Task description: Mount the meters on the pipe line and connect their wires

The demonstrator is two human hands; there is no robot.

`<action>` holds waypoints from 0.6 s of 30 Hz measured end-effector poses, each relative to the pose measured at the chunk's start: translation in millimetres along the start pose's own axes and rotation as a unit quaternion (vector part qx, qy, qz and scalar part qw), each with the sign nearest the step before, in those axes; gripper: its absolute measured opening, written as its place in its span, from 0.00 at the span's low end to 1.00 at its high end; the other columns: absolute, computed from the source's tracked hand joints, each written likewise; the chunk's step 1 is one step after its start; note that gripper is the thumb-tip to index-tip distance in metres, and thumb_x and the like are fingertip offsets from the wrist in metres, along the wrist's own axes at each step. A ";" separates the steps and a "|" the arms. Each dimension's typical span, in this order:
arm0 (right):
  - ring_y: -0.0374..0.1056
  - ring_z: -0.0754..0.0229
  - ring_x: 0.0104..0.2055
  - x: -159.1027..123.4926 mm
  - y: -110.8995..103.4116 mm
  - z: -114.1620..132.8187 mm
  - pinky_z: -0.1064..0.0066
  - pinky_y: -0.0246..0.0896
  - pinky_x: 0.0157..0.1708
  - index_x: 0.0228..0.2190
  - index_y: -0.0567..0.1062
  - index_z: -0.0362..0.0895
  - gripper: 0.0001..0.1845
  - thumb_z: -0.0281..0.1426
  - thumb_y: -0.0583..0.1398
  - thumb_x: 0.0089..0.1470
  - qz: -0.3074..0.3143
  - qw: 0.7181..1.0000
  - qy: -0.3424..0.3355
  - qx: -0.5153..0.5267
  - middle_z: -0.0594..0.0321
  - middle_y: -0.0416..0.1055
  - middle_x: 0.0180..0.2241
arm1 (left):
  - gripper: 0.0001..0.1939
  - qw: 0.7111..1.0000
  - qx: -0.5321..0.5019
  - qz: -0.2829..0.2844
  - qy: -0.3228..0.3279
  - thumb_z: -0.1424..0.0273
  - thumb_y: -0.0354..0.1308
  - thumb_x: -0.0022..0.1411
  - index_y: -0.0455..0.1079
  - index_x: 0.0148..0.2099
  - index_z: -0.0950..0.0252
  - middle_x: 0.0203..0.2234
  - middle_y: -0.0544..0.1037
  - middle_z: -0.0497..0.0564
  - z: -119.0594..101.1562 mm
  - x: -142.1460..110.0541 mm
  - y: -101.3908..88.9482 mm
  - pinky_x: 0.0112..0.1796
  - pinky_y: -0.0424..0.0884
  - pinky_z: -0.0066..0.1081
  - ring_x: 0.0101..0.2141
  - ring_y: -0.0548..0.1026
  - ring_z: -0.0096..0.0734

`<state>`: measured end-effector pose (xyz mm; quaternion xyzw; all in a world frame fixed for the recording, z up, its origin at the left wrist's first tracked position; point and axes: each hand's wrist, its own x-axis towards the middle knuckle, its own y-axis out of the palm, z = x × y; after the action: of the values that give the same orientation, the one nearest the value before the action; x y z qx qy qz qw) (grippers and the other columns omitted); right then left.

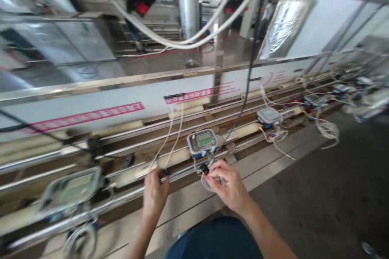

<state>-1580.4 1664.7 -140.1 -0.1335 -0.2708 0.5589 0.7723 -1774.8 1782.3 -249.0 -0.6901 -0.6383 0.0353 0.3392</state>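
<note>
A grey meter with a green display (202,141) sits on a roller conveyor (130,145), just above my hands. My right hand (227,184) pinches a small red-and-black connector (205,170) on thin wires hanging from that meter, with a coil of white cable under the fingers. My left hand (154,192) is closed on a small dark clip at the end of two white wires (170,137) by the conveyor's front rail. The picture is blurred by motion.
More meters stand along the conveyor: one at the left (71,190), others to the right (269,115) with loose wire bundles (328,129). A white panel with pink labels (88,116) backs the line. White hoses (188,40) hang overhead. Grey floor lies at the right.
</note>
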 end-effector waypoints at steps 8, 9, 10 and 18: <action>0.64 0.65 0.38 -3.1 15.3 -10.9 0.73 0.56 0.39 0.26 0.72 0.44 0.08 0.32 0.56 0.56 0.042 0.999 0.014 0.008 0.62 0.67 0.35 | 0.15 0.994 0.074 0.069 -0.052 0.63 0.53 0.63 0.65 0.49 0.66 0.44 0.68 0.56 15.5 -12.3 3.9 0.43 0.69 0.39 0.42 0.69 0.35; 0.64 0.64 0.38 -2.0 16.2 -11.2 0.73 0.56 0.39 0.26 0.72 0.44 0.08 0.32 0.56 0.56 0.042 0.999 0.015 0.010 0.62 0.67 0.35 | 0.15 0.993 0.068 0.077 -0.054 0.63 0.53 0.63 0.65 0.49 0.65 0.45 0.68 0.56 17.3 -11.3 5.6 0.43 0.69 0.38 0.43 0.69 0.35; 0.64 0.64 0.38 -0.7 16.7 -11.5 0.73 0.56 0.39 0.26 0.72 0.44 0.09 0.32 0.56 0.56 0.042 0.999 0.017 0.013 0.62 0.67 0.35 | 0.14 0.993 0.060 0.083 -0.056 0.63 0.53 0.63 0.65 0.48 0.64 0.45 0.68 0.55 20.1 -9.6 6.7 0.43 0.69 0.38 0.43 0.69 0.35; 0.64 0.65 0.37 5.8 17.8 -12.5 0.75 0.56 0.31 0.26 0.72 0.44 0.09 0.32 0.57 0.55 0.030 0.998 0.038 0.045 0.62 0.66 0.35 | 0.12 0.991 -0.018 0.114 -0.069 0.62 0.52 0.62 0.68 0.42 0.64 0.36 0.74 0.54 39.7 2.4 11.5 0.40 0.68 0.36 0.37 0.73 0.36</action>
<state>-1586.1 1677.4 -157.8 -0.1279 -0.2120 0.5875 0.7704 -1783.7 1801.8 -284.4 -0.7602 -0.5781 0.1096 0.2753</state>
